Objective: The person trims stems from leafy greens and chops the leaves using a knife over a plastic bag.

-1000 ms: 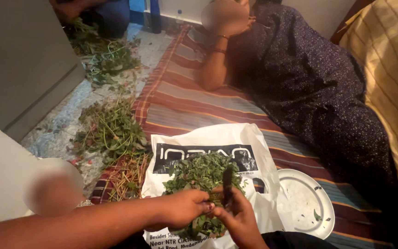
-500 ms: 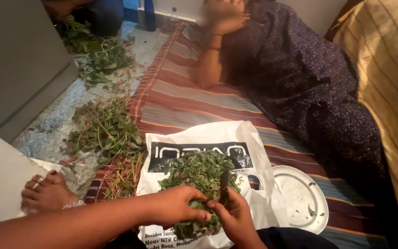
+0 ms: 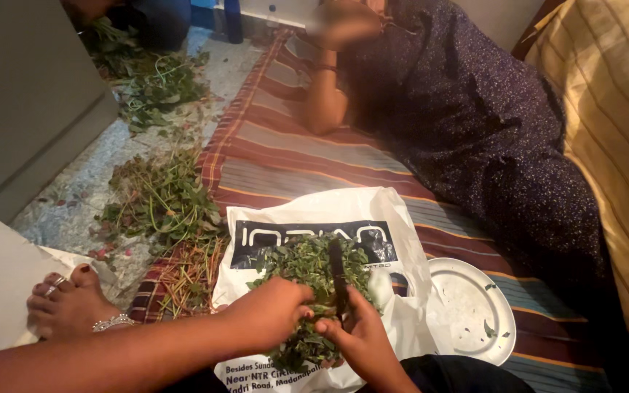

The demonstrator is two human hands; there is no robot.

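A pile of green leaves point(image 3: 307, 273) on a white plastic bag point(image 3: 343, 211) is gripped by the left hand point(image 3: 271, 314); a dark knife point(image 3: 338, 273) is clasped upright in the right hand point(image 3: 362, 342).

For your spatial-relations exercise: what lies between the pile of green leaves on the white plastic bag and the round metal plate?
In the head view, only a crumpled stretch of the white plastic bag separates the pile of green leaves from the round metal plate; nothing else sits there.

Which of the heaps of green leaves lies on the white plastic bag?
The leaf heap under both hands; the other heaps lie on the floor to the left.
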